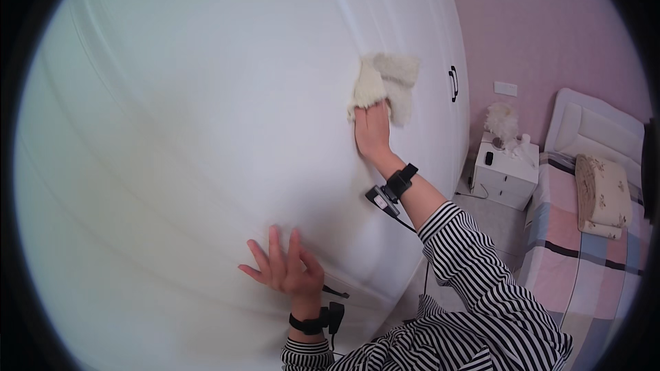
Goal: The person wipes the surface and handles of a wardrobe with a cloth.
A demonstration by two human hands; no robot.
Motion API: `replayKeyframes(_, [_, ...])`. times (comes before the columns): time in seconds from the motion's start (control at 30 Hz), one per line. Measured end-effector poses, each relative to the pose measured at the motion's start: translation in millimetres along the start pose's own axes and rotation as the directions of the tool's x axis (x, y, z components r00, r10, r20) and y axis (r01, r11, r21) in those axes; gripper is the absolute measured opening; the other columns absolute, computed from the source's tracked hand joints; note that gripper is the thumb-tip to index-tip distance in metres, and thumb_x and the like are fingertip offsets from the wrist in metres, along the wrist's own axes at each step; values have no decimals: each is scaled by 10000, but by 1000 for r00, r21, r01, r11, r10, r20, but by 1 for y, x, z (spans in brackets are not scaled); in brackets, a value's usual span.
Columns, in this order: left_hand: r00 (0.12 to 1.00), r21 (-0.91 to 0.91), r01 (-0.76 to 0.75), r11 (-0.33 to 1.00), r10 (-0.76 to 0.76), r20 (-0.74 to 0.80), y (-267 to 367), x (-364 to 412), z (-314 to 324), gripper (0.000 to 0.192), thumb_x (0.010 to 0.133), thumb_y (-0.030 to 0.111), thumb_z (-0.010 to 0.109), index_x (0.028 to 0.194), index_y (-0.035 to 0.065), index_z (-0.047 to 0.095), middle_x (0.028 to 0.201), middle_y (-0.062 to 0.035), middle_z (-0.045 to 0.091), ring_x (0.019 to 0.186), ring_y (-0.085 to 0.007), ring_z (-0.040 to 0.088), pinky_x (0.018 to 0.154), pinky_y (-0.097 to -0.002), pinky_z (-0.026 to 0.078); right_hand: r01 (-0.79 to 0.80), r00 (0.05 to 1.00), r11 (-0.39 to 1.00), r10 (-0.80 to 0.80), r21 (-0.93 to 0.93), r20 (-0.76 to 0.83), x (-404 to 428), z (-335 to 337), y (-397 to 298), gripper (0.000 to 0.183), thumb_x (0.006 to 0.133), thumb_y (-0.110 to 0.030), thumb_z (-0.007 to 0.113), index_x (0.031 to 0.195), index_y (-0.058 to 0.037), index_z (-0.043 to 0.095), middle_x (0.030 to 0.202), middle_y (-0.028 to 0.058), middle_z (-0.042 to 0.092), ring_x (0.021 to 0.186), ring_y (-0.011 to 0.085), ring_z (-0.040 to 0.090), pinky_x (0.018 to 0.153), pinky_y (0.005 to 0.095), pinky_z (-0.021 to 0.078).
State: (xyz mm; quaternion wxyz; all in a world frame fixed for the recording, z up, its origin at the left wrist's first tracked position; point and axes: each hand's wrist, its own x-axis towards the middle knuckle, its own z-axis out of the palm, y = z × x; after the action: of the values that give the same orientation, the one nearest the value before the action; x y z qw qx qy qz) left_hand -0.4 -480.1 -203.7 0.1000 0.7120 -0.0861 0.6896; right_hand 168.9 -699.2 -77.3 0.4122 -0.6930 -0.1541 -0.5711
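Observation:
My right hand [372, 129] grips a cream cloth [370, 85] and presses it against the white wardrobe doors [221, 113]; the fingertips are hidden under its folds. Lower down and to the left, my left hand [290, 268] rests with spread fingers on the same white surface and holds nothing. Close beside that hand is a dark door handle [336, 292]. A pair of black handles [453, 84] sits further right on the wardrobe. Both wrists wear black straps with small devices and cables.
Right of the wardrobe stands a white nightstand [508, 172] with a feathery ornament [502, 121] and a small black object [489, 158] on it. A bed [557, 283] with a checked cover and a folded floral quilt [603, 196] is at the far right. A cable lies on the floor.

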Motion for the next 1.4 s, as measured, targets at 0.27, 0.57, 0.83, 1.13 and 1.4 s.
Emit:
replayKeyframes(0.27, [1000,77,26,997,-26,10,2,-4,-6,273,872,58,545,1064,126,727,1299,-145,611,1379,-427,363,1161,-571,17,307,951,948,-309,-82,-10,70,-13,-27,479,913,-176,457,1348,24,467,1488,200,355,1381,361,310,1144,493,204])
replayKeyframes(0.57, [1000,108,-5,994,4,10,6,8,-22,268,874,47,549,1060,124,726,1292,-140,616,1389,-430,348,1158,-574,14,133,987,988,-139,-73,-81,86,-17,9,541,995,-203,356,1513,-84,254,1573,168,221,1438,350,226,1171,471,170])
replayKeyframes(0.83, [1000,145,-18,989,20,-17,6,0,-15,297,858,68,511,1030,154,738,1262,-127,635,1396,-423,337,1164,-581,-14,-402,913,914,394,-60,-104,-115,-15,131,509,984,-209,337,1452,-8,329,1509,246,297,1398,373,271,1161,424,203])
replayKeyframes(1.13, [998,154,-63,986,60,26,14,16,-24,289,857,54,514,1016,148,736,1260,-124,636,1392,-417,347,1163,-578,-35,-887,431,441,897,135,-97,-170,-9,95,486,965,-311,388,1133,90,605,1199,356,555,1089,488,534,964,498,380])
replayKeyframes(1.4, [996,115,-77,990,71,53,18,16,-30,302,841,39,518,1022,149,734,1274,-138,626,1386,-431,350,1156,-591,-39,-126,975,987,142,101,-171,-6,-17,-28,375,887,-151,443,1198,39,529,1289,247,495,1202,427,413,1068,485,288])
